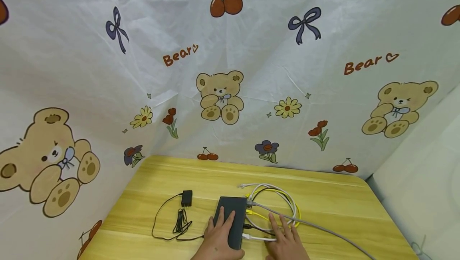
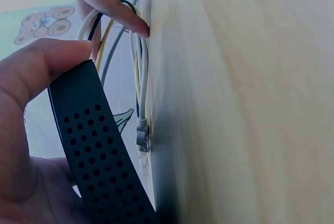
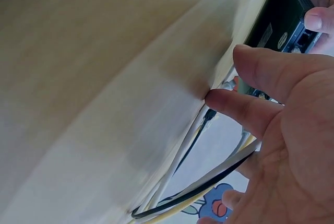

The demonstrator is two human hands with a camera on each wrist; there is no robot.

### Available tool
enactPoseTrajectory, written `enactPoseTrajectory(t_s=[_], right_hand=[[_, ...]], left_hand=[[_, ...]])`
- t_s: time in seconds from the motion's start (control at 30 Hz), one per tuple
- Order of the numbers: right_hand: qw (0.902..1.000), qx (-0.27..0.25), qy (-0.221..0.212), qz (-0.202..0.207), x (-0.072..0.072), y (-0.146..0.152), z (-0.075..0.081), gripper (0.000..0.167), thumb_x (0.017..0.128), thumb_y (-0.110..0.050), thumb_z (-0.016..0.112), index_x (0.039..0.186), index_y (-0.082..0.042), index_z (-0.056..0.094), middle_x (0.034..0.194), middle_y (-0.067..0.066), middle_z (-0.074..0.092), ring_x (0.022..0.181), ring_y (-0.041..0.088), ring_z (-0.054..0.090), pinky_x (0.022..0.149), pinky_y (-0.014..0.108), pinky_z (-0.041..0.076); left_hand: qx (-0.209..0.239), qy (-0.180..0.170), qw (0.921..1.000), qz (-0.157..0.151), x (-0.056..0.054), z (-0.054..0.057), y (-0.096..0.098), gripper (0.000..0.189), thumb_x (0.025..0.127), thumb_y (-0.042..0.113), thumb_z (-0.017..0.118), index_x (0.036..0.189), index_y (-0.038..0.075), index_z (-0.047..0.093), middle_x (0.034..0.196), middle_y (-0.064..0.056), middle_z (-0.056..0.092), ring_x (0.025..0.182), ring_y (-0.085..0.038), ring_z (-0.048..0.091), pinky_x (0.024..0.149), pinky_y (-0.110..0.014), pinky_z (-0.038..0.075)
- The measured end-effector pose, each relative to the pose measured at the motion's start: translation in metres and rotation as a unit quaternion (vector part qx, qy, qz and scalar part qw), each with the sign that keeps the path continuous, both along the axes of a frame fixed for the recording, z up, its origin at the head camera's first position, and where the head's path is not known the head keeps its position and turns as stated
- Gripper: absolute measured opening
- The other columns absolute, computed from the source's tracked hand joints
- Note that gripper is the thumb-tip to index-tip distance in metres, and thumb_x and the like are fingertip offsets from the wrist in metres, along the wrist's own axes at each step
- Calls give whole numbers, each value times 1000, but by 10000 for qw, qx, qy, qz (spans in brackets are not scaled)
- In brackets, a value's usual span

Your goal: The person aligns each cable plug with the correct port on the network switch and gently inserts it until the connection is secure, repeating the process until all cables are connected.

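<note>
My left hand [image 1: 217,240] grips a flat black network switch [image 1: 233,204], its fingers spread over the top and the thumb at the near end. In the left wrist view the switch's side wall [image 2: 91,145], dotted with vent holes, stands tilted beside the thumb. Grey, yellow, black and white plugs line its right side; a white network plug [image 1: 248,236] is nearest me. Right of it my right hand [image 1: 285,240] spreads its fingers down at the cables. In the right wrist view a white-and-black cable pair [image 3: 229,166] runs behind that palm.
Coiled white and yellow cables [image 1: 299,209] lie behind my right hand, with a loose clear plug at the back. A grey cable [image 1: 330,232] runs off right. At left are a black power adapter [image 1: 187,198] and its bundled cord [image 1: 179,224]. A bear-print cloth [image 1: 251,140] hangs behind the table.
</note>
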State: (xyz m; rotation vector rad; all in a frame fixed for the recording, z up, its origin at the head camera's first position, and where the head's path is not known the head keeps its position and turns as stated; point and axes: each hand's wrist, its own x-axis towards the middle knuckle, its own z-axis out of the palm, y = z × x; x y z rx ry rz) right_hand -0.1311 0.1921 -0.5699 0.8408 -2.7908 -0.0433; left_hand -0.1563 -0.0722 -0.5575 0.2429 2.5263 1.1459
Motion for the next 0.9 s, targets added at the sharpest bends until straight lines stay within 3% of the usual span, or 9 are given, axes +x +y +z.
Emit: enactPoseTrajectory(t_s=[0.27,0.6,0.77,0.9], right_hand=[[9996,-3,76,-283,0,14,-2,51,72,-63,73,102,-22,78,154,20,41,133,51,42,89,67,47],[9936,-198,-570,-959,4,28,1,37,76,-52,77,88,-18,72,155,21,39,138,51,35,96,68,41],[9911,-156,-731,-1105,1,31,3,38,77,-53,77,94,-19,75,157,21,36,140,50,33,97,69,40],[9899,-219,-782,-1158,-4,32,8,51,79,-52,77,117,-19,73,159,23,31,141,51,30,100,70,37]], left_hand=[[-24,111,9999,-57,1,1,1,106,70,54,81,158,23,31,165,-22,7,131,-76,9,89,-89,19],[-28,71,10000,-10,4,4,1,105,71,51,82,158,23,31,165,-23,7,131,-77,8,88,-90,17],[7,47,10000,61,4,4,1,105,70,52,83,158,25,31,166,-22,6,133,-76,7,90,-89,17],[54,116,9998,150,4,4,1,106,70,53,83,158,25,31,166,-21,6,135,-73,7,92,-87,18]])
